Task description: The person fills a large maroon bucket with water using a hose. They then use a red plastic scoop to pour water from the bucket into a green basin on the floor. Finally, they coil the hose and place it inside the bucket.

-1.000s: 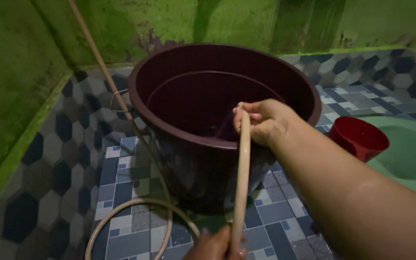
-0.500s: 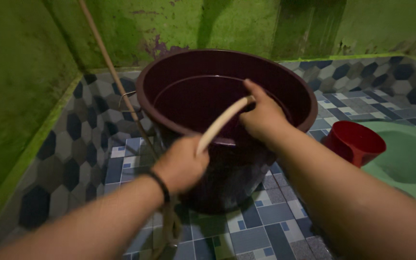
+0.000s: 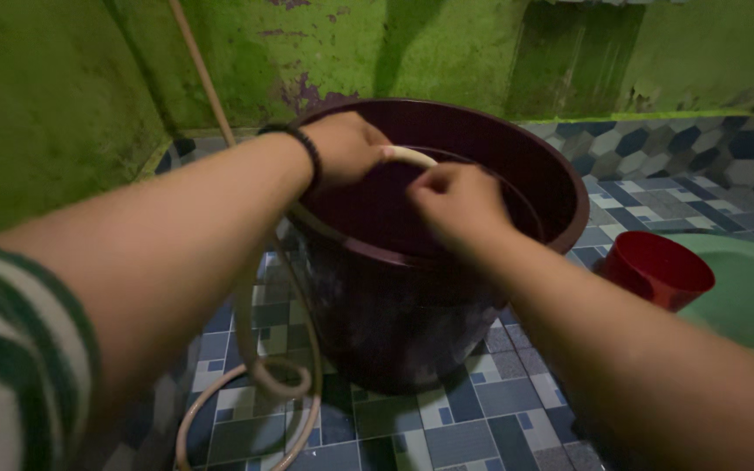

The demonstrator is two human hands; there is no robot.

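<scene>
Both hands grip the pale rubber hose (image 3: pixel 407 155): left hand (image 3: pixel 342 148) and right hand (image 3: pixel 451 199) have carried its end up from beside the bucket over the dark maroon plastic bucket (image 3: pixel 517 166), so it now sits above the opening.

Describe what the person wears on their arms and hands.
The left arm has a short sleeve striped in dark green and white at the upper arm, bare below it. A thin black band circles the wrist of the left hand. The right hand and its forearm are bare: no sleeve, glove, watch or ring shows.
</scene>
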